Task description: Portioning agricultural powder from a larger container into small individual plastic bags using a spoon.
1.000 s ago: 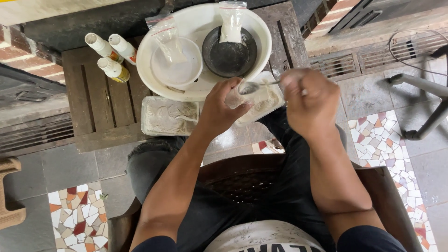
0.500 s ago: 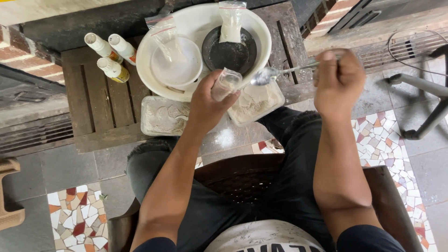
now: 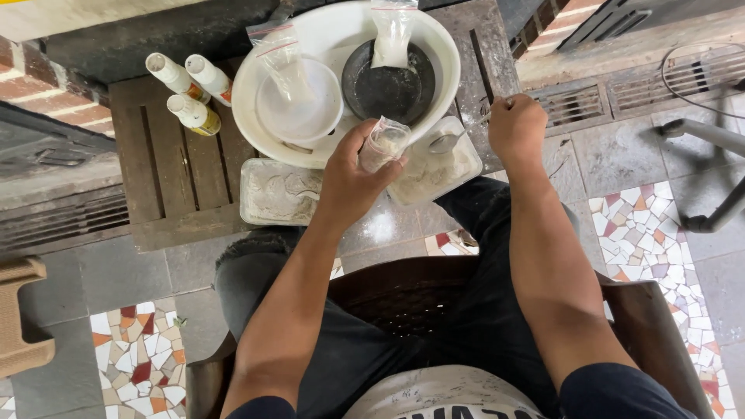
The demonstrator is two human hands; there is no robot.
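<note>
the left hand (image 3: 353, 174) has its grip wrapped around a small clear plastic bag (image 3: 382, 144) with pale powder inside, thumb and fingers pinching it upright. the right hand (image 3: 516, 128), well to the right of that grip, is closed in a fist around the handle of a metal spoon (image 3: 450, 140), whose bowl points toward the bag. just below the spoon lies a clear tray of pale powder (image 3: 438, 167); a second tray (image 3: 275, 192) sits left of the left grip. beyond both grips a white basin (image 3: 442, 58) on the wooden table (image 3: 167, 167) holds a white bowl (image 3: 299, 105) and a dark bowl (image 3: 388, 85). three small bottles (image 3: 190, 93) stand far left.
</note>
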